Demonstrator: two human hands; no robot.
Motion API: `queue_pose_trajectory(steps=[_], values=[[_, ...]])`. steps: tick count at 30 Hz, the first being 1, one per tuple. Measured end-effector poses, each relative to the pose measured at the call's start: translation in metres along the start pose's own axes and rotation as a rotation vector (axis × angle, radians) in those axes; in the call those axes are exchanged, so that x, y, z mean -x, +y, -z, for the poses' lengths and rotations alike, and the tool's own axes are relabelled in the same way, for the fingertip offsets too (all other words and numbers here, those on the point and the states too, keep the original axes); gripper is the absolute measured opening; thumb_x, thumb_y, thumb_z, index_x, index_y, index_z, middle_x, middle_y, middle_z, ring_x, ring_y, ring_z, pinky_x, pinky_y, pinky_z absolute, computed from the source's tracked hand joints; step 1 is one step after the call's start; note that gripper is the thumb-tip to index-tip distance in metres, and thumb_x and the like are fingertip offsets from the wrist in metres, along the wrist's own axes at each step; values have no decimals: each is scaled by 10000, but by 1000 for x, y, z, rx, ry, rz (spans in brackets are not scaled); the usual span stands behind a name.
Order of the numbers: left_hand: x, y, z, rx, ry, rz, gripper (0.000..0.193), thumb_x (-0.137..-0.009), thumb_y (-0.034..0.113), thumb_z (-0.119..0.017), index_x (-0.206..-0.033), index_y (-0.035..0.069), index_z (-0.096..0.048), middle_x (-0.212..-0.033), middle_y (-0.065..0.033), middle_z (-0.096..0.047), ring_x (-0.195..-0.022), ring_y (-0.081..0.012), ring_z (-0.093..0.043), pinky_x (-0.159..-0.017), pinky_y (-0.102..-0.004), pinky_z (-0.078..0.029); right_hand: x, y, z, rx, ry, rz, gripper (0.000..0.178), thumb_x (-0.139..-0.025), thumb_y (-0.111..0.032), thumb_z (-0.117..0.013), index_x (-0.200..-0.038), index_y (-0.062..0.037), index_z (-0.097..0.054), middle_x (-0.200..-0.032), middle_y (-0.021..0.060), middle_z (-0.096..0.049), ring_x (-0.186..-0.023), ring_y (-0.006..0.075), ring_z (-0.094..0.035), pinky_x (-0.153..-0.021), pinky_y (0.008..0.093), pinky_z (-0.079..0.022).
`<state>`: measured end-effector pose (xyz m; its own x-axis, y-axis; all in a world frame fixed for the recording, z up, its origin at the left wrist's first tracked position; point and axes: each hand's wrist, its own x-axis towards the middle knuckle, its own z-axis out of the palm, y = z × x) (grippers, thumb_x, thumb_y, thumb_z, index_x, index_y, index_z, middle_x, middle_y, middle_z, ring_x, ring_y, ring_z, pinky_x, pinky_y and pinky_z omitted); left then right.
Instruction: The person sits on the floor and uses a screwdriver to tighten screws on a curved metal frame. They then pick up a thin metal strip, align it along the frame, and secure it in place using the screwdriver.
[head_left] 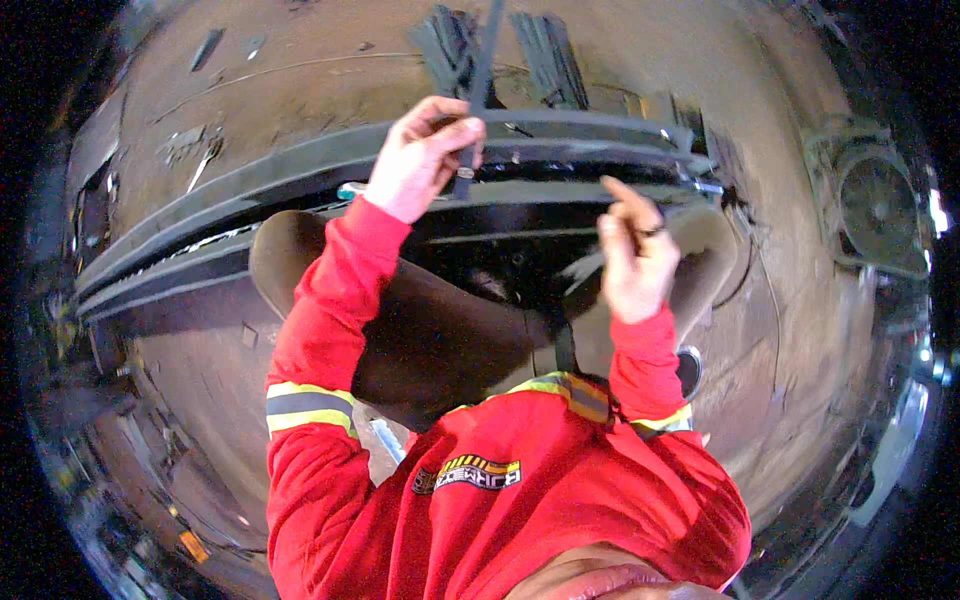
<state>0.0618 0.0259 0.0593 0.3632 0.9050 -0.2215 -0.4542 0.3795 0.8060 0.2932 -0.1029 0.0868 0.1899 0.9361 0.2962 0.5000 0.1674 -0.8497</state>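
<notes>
A red sweatshirt [600,480] with reflective bands fills the bottom centre of the frame, brown trousers [440,330] above it. Right of centre, the right hand [638,250] is loosely curled around nothing visible, index finger extended toward the upper left. Above centre, the left hand [428,150] pinches a thin dark strip [484,60] between thumb and fingers; the strip runs up to the top edge. Beneath the strip, long grey beams [290,165] cross the frame. Beyond them, two bundles of dark strips [552,62] lie at upper centre on the brown floor [310,45].
</notes>
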Motion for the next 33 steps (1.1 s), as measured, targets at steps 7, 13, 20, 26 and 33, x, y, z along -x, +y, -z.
queue_pose_trajectory(steps=[7,13,20,26,33], values=[[2,0,-3,-124,-6,10,164,-903,81,-614,-1058,45,-573,-874,-52,-609,-732,-137,-572,-650,-274,-490,173,158,213,180,570,-674,279,-858,51,-489,-1063,-25,-662,-867,-2,-613,-641,60,-504,-551,220,-419],[-4,-5,2,-147,-85,60,151,-917,88,-605,-1064,70,-576,-901,-50,-604,-777,-121,-558,-674,-257,-480,330,245,239,968,261,-983,226,-767,-97,-597,-974,-69,-685,-937,189,-681,-807,303,-680,-754,386,-532],[-6,-11,-2,-289,-153,174,147,-898,101,-630,-1035,72,-584,-838,-42,-603,-708,-124,-568,-622,-262,-490,256,245,243,1115,601,-733,395,-758,-153,-671,-1107,24,-621,-1138,251,-595,-1018,402,-581,-919,445,-456],[-13,-10,0,-356,-363,298,154,-878,96,-649,-1013,40,-602,-818,-60,-605,-663,-133,-575,-595,-276,-494,-16,101,195,740,358,127,362,-759,-106,-729,-1108,-43,-660,-1177,151,-633,-1139,297,-569,-895,350,-497],[-13,-14,-11,-382,-421,363,208,-881,98,-649,-1051,-17,-613,-781,-26,-581,-643,-93,-541,-540,-245,-470,-108,137,124,338,-244,114,551,-780,-112,-725,-1292,-81,-524,-1239,154,-567,-1074,263,-600,-849,327,-521]])
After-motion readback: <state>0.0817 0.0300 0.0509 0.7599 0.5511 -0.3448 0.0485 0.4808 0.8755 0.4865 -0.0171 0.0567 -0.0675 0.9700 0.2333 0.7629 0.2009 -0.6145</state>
